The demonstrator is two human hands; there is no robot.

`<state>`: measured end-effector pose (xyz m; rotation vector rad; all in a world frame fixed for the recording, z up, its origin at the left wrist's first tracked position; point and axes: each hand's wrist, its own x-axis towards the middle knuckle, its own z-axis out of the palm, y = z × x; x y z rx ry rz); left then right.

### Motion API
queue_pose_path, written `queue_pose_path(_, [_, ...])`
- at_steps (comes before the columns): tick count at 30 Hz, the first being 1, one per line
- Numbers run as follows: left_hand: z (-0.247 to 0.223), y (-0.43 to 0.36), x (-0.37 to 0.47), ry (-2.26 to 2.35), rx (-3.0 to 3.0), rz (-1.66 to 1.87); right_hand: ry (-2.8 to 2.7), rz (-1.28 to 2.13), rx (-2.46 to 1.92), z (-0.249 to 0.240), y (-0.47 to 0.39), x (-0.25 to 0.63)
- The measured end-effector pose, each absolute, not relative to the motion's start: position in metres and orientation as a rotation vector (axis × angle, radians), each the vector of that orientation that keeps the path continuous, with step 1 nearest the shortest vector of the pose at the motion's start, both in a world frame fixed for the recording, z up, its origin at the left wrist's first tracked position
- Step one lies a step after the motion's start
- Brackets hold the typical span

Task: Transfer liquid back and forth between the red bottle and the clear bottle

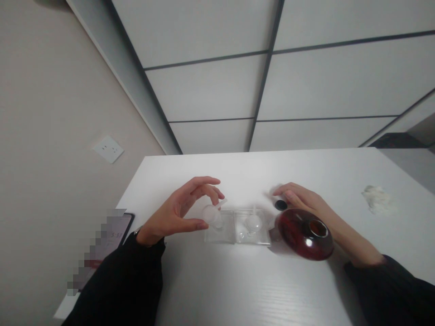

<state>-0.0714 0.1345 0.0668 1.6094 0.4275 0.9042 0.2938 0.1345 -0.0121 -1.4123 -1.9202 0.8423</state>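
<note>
My left hand [181, 208] hovers at the left of a clear plastic box [234, 242] with two compartments. Its thumb and fingers are apart, around a small white spoon [211, 215] with a round bowl. The spoon's bowl is close to the thumb tip; whether they touch I cannot tell. In the right compartment sits a second small spoon [253, 223], its handle pointing away from me. My right hand [302, 195] rests on the table behind a glossy red-brown bottle [299, 233] with an uncapped mouth. Its fingers stretch left, beside a black cap [281, 205].
A phone [110, 242] lies at the left edge of the white table [217, 290]. On the right side is a crumpled whitish piece [377, 199], perhaps tissue. A wall with a socket [108, 149] stands on the left, and white panels [210, 99] rise behind the table.
</note>
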Motion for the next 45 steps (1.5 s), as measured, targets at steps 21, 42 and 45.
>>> queue_pose_path(21, [0.0674,0.1339,-0.0712,0.442,1.613,0.923,-1.903,0.866,-1.420,-0.0076,0.1332,0.2931])
queue_pose_path(42, [0.0674,0.1341,-0.0706,0.454,1.599,0.941,-1.908,0.892,-1.425,-0.0069,0.1334,0.2930])
queue_pose_path(45, [0.0674,0.1344,-0.0704,0.476,1.596,0.933,-1.916,0.886,-1.423,-0.0058,0.1332,0.2929])
